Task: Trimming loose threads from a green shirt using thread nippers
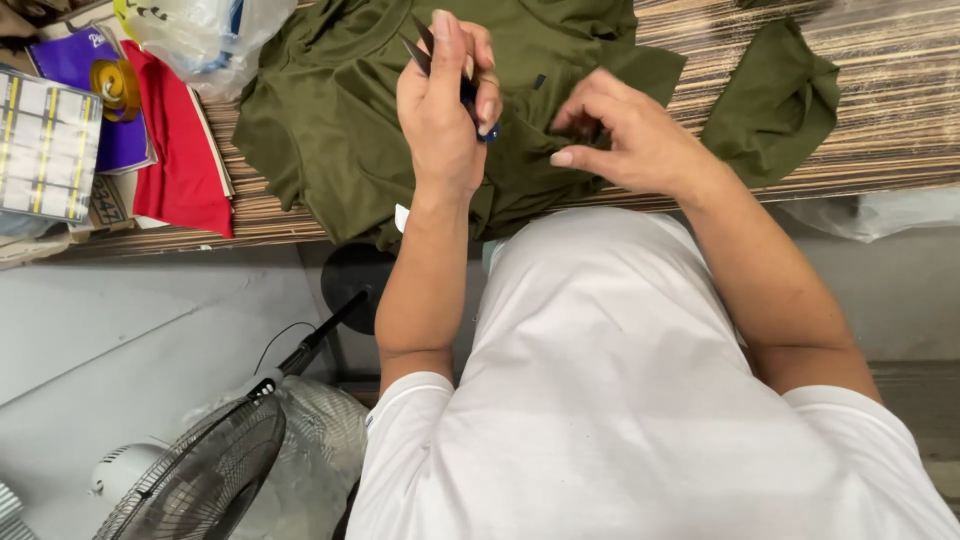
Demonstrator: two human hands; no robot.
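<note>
I saw the left hand (pixel 445 105) clenched round small snips (pixel 447 75), blades pointing up and away (long axis roughly along the fingers), above the green shirt (pixel 340 110) on the striped table (pixel 880 100). The right hand (pixel 625 140) pinched its fabric.

We look down at an olive green shirt (pixel 340 110) spread on a striped wooden table (pixel 890 110). Our left hand (pixel 445 100) grips small thread snips (pixel 470 95), blades pointing up. Our right hand (pixel 625 135) pinches the shirt fabric. A fan (pixel 195 475) stands on the floor below.
</note>
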